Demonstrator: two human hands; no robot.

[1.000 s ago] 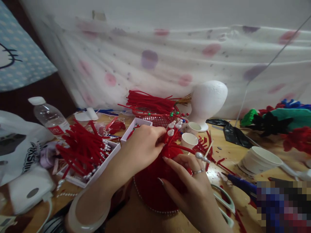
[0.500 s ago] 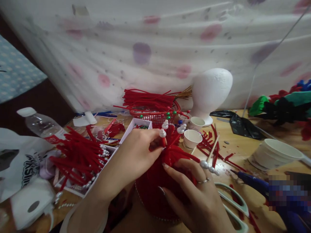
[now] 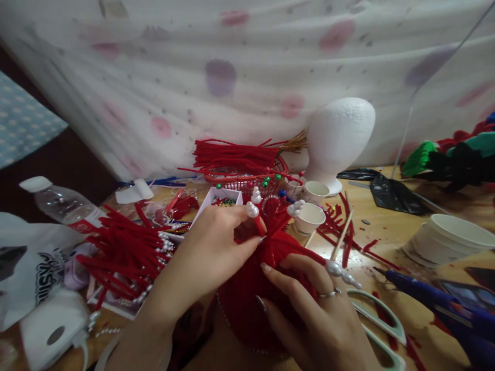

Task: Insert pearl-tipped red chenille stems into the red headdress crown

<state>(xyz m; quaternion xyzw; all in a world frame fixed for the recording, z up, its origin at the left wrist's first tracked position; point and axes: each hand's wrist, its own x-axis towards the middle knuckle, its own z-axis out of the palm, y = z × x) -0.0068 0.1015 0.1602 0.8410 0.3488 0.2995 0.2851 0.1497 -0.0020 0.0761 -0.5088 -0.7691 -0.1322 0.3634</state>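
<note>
A red fuzzy piece (image 3: 243,304) edged with a string of small pearls sits low in the middle of the head view. Red pipe-cleaner stems tipped with white pearl beads stick out of its top. My left hand (image 3: 216,247) pinches one pearl-tipped stem (image 3: 258,223) between thumb and fingers at the top of the piece. From the right, my right hand (image 3: 313,304), wearing a ring, grips the red piece with bent fingers. Another stem with pearl beads (image 3: 334,268) extends over that hand. The underside of the piece is hidden.
Left stand a box of pearl-tipped red stems (image 3: 124,252) and a plastic bottle (image 3: 65,203). Behind are a red basket (image 3: 247,183) and a white foam head (image 3: 340,139). On the right lie paper cups (image 3: 444,239), scissors (image 3: 402,324) and a blue glue gun (image 3: 421,299).
The view has shifted slightly. The pinched stem's pearl tip leans a little further left, and the stems' tips stand more apart. Both hands keep their hold.
</note>
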